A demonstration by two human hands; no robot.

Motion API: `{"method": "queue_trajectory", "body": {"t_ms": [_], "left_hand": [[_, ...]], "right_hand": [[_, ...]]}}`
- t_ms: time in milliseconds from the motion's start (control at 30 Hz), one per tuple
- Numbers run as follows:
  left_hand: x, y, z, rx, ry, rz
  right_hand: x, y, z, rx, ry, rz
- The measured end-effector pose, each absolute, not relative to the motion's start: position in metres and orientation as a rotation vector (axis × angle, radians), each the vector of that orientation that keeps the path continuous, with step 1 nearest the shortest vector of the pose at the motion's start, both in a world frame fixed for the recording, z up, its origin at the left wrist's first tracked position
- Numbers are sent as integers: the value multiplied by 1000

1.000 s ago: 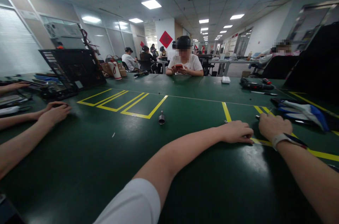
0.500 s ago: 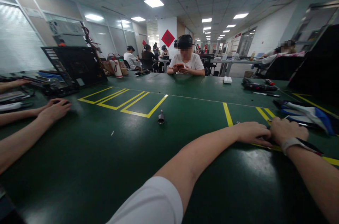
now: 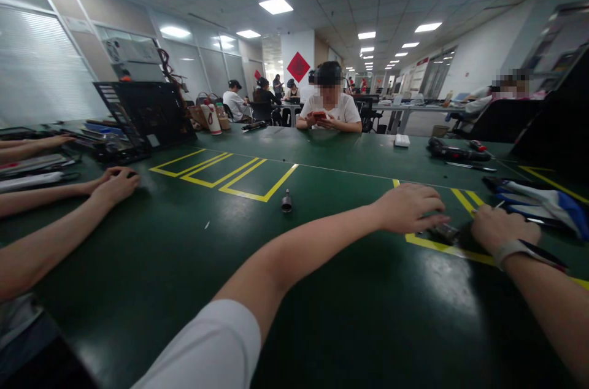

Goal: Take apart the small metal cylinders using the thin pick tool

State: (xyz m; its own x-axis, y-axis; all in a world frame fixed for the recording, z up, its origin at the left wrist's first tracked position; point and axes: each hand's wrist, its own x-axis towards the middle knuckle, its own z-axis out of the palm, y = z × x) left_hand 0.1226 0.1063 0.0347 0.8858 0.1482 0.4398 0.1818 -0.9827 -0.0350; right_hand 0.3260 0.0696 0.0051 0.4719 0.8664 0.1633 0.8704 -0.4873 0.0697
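Observation:
My left hand (image 3: 409, 208) hovers over the yellow-taped area at the right, fingers stretched and slightly apart, gripping nothing. Just under its fingertips a small dark metallic part (image 3: 444, 233) lies on the green table, somewhat blurred. To the right, my right hand (image 3: 505, 228) rests on the table with its fingers curled; what it grips, if anything, is hidden. A thin light-coloured tip (image 3: 499, 205) shows just beyond its knuckles. A metal socket bit (image 3: 286, 202) stands on the table to the left of my left hand.
Blue-and-white gloves (image 3: 543, 199) lie right of my right hand, with a black power tool (image 3: 455, 150) behind. A co-worker's hands (image 3: 115, 185) are at the left edge, near a black computer case (image 3: 151, 110). Across the table sits a person with a phone (image 3: 319, 115).
My left hand has lifted and moved left, away from my right hand, uncovering the small metallic part. My right hand has stayed in about the same place. The view has shifted slightly.

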Motion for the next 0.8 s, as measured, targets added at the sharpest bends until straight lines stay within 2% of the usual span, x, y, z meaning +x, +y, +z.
{"method": "queue_trajectory", "body": {"t_ms": [133,233,300,433,500,567,667,800], "left_hand": [[28,117,52,-2895,-740,-642],[-44,123,53,-2810,-1189,-410],[-80,124,49,-2828,-1367,-136],[-114,121,37,-2942,-1382,174],[-119,121,35,-2962,-1337,208],[-121,121,37,-2966,-1339,239],[-126,119,45,-3015,-1402,333],[-129,109,50,-3056,-1429,298]], "right_hand": [[316,62,21,-2509,-1694,-331],[294,55,34,-2360,-1768,-276],[271,46,38,-2229,-1826,-153],[210,10,33,-1929,-1856,247],[183,-13,27,-1558,-1615,819],[164,-33,20,-1378,-1473,1145],[152,-52,14,-1307,-1336,1376],[155,-58,7,-1202,-1191,1458]]}}
